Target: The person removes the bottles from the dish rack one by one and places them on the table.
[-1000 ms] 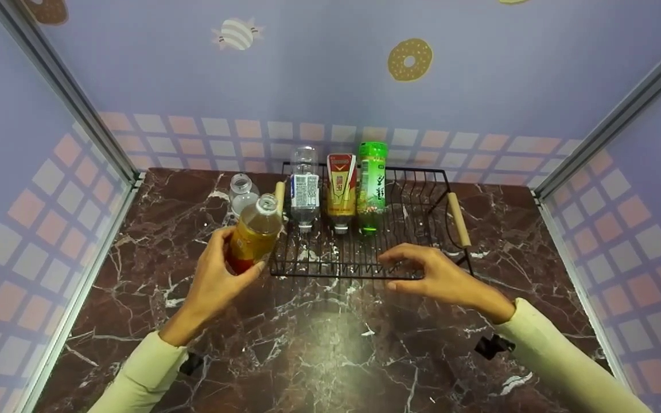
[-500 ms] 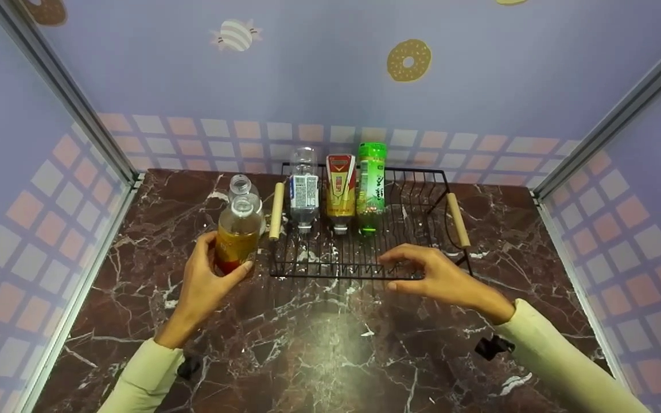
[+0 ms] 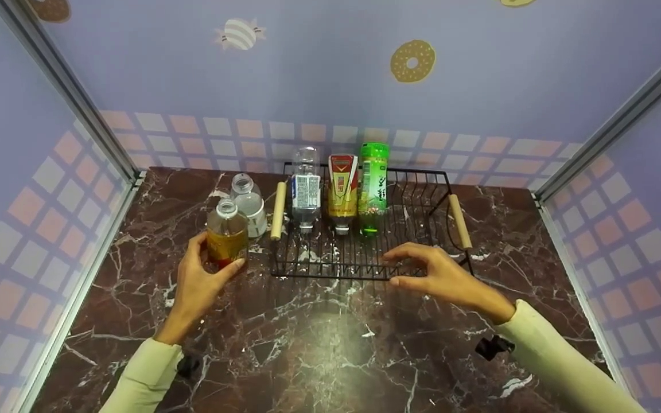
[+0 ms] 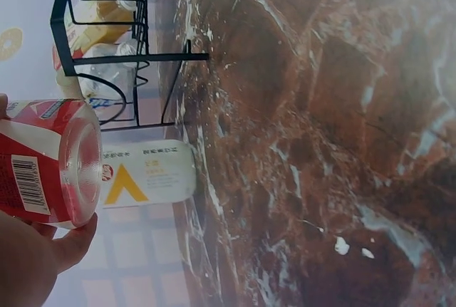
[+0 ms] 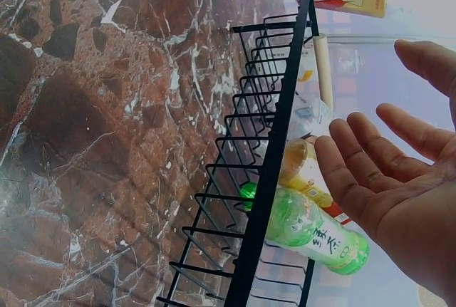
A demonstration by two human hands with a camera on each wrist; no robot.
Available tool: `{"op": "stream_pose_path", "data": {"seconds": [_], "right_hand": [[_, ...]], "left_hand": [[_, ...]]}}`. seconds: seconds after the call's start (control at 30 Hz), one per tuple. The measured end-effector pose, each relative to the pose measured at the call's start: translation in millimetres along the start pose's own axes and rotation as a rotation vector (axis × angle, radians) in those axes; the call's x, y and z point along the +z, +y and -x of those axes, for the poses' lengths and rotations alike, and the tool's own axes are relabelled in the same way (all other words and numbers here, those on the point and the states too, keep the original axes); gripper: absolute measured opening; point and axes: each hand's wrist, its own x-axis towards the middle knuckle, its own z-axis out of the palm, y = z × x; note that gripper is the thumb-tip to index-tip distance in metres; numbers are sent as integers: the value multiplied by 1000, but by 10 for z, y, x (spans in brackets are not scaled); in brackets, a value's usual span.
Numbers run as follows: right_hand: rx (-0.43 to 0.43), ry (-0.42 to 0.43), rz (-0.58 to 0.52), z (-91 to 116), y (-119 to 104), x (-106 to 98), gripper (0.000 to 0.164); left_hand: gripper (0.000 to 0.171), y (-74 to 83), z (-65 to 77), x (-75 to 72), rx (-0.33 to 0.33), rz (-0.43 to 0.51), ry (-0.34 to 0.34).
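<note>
My left hand [image 3: 195, 278] grips a capless clear bottle with a yellow and red label [image 3: 227, 238]. In the left wrist view the red base of this bottle [image 4: 78, 164] hangs clear of the marble counter. Just behind it stands another capless bottle with a white label [image 3: 256, 221], left of the black wire rack [image 3: 330, 276]. Over the rack's front right part, my right hand [image 3: 439, 275] is held with fingers apart and nothing in them. Three bottles lean neck-down in the rack: a clear one [image 3: 306, 192], a yellow-red one [image 3: 342, 192] and a green one [image 3: 374, 183].
Wooden handles flank the rack, a left handle [image 3: 278, 211] beside the white-labelled bottle and a right handle [image 3: 459, 221]. Marble counter [image 3: 330, 344] stretches in front. Patterned panels enclose the back and both sides, including the back wall [image 3: 319, 74].
My left hand has moved left with its bottle, away from the rack's left handle. More of the white-labelled bottle now shows. The right hand has stayed in place.
</note>
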Motion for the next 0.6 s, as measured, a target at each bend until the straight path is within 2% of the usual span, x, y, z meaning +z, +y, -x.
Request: {"op": "stream_pose_path", "data": {"seconds": [0.27, 0.6], "right_hand": [[68, 20, -20, 2, 48, -1, 47], [140, 73, -89, 8, 103, 5, 49]], "left_hand": [[78, -118, -76, 2, -6, 24, 59], [77, -276, -165, 14, -28, 118, 99]]}}
